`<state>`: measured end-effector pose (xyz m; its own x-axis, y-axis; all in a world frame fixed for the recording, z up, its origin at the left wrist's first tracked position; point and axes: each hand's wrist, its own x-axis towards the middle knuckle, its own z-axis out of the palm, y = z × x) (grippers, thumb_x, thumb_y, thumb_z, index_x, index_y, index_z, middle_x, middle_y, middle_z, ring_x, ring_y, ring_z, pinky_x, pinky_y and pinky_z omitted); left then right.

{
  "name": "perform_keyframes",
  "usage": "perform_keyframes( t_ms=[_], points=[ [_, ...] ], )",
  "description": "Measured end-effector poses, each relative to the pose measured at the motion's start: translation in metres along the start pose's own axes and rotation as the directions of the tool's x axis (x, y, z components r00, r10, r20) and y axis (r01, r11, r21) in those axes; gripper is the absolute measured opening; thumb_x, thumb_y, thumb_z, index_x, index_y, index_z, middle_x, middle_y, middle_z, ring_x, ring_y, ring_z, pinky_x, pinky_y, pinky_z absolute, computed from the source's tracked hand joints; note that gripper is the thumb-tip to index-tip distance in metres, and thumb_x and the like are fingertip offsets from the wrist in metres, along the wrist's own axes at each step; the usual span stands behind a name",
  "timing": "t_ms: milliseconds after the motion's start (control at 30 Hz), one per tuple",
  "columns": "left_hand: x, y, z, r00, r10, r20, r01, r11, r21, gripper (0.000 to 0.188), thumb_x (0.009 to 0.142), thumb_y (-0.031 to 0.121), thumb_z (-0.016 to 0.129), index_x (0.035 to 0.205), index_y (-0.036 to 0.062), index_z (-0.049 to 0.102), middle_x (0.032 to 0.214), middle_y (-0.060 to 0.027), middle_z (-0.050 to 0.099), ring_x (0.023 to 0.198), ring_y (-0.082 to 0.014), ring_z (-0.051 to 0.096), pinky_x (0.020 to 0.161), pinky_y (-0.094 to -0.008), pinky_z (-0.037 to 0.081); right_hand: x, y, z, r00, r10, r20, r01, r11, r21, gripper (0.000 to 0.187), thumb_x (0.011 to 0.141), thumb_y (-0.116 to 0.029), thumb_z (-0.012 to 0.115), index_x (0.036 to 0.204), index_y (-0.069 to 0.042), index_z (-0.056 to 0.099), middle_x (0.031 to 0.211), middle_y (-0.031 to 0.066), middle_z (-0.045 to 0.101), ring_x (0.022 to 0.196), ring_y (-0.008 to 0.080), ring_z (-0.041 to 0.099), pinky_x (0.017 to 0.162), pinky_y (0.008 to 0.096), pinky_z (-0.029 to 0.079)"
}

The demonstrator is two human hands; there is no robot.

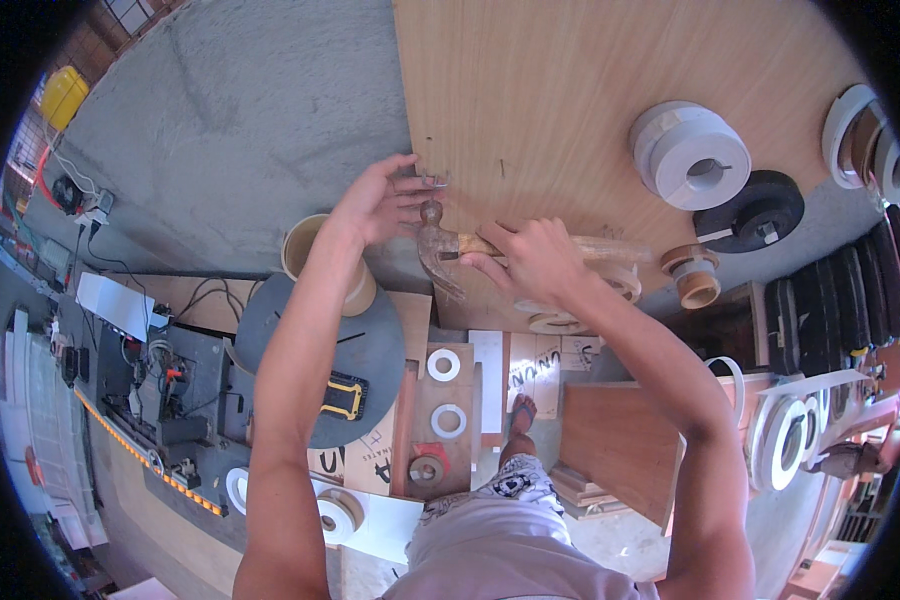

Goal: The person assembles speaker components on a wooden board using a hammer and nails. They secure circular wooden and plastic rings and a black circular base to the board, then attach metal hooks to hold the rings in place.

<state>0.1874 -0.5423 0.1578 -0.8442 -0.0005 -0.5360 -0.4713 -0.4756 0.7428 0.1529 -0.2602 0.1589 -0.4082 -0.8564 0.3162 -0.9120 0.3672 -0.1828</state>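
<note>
My right hand (533,262) is wrapped round the wooden handle of a claw hammer (434,240). Its rusty metal head points left, close to the fingers of my left hand (372,205). That hand reaches up to the left edge of a wood-grain panel (530,80), fingers stretched and apart. Something small and shiny shows at its fingertips, too small to name. A thin nail (502,168) appears on the panel to the right, and a small dark spot lies above the hand.
White tape rolls (705,170), a black roll (760,215) and a brown roll (697,285) hang on the panel's right. Below left stand a round grey tabletop (270,325), a beige bucket (300,240) and a machine (170,385) with cables. A wooden board (615,435) leans at lower right.
</note>
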Motion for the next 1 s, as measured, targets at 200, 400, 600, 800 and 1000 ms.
perform_keyframes(
  t_ms=[200, 400, 600, 800, 1000],
  points=[
    [-0.002, 0.005, 0.001, 0.999, -0.032, -0.014, 0.031, 0.999, -0.029, 0.077, 0.097, 0.064, 0.059, 0.132, -0.0040, 0.072, 0.144, -0.0239, 0.061, 0.133, -0.0376, 0.051, 0.116, -0.0582, 0.035, 0.001, -0.003, -0.006, 0.997, -0.080, -0.006, 0.080, 0.997, 0.015, 0.052, 0.101, -0.060, 0.064, 0.095, -0.009, 0.071, 0.079, 0.0164, 0.072, 0.065, 0.0424, 0.072, 0.055, 0.0528, 0.054],
    [-0.002, 0.004, 0.001, 0.999, -0.037, -0.031, 0.037, 0.999, -0.006, 0.075, 0.097, 0.063, 0.059, 0.129, -0.0037, 0.073, 0.138, -0.0206, 0.064, 0.121, -0.0337, 0.056, 0.116, -0.0653, 0.032, 0.002, -0.001, -0.010, 0.994, -0.112, -0.006, 0.112, 0.994, -0.002, 0.051, 0.100, -0.059, 0.065, 0.094, -0.009, 0.071, 0.079, 0.0161, 0.072, 0.066, 0.0413, 0.072, 0.056, 0.0517, 0.054],
    [0.006, -0.014, -0.001, 0.986, 0.120, -0.116, -0.091, 0.968, 0.235, 0.051, 0.104, 0.047, 0.062, 0.132, 0.0069, 0.074, 0.132, -0.0069, 0.072, 0.127, -0.0263, 0.060, 0.112, -0.0617, 0.040, -0.007, -0.002, 0.002, 0.996, -0.080, -0.031, 0.081, 0.996, 0.039, 0.054, 0.100, -0.060, 0.064, 0.098, -0.006, 0.069, 0.080, 0.0183, 0.071, 0.069, 0.0424, 0.072, 0.056, 0.0526, 0.054],
    [0.006, -0.035, -0.002, 0.927, 0.366, -0.085, -0.294, 0.848, 0.440, 0.028, 0.111, 0.031, 0.061, 0.122, 0.0103, 0.076, 0.120, 0.0015, 0.074, 0.110, -0.0112, 0.062, 0.099, -0.0388, 0.048, -0.048, -0.032, 0.041, 0.986, 0.102, -0.131, -0.067, 0.966, 0.251, 0.047, 0.099, -0.050, 0.072, 0.109, -0.005, 0.066, 0.085, 0.0195, 0.071, 0.071, 0.0441, 0.071, 0.057, 0.0523, 0.055],
    [0.019, -0.037, 0.004, 0.931, 0.352, -0.094, -0.314, 0.907, 0.282, 0.030, 0.112, 0.033, 0.061, 0.118, 0.0078, 0.075, 0.104, 0.0002, 0.072, 0.099, -0.0109, 0.065, 0.088, -0.0319, 0.053, -0.082, -0.055, 0.088, 0.930, 0.300, -0.212, -0.173, 0.867, 0.467, 0.038, 0.096, -0.033, 0.081, 0.111, -0.002, 0.067, 0.090, 0.0190, 0.071, 0.074, 0.0438, 0.071, 0.060, 0.0494, 0.054]
  ],
)
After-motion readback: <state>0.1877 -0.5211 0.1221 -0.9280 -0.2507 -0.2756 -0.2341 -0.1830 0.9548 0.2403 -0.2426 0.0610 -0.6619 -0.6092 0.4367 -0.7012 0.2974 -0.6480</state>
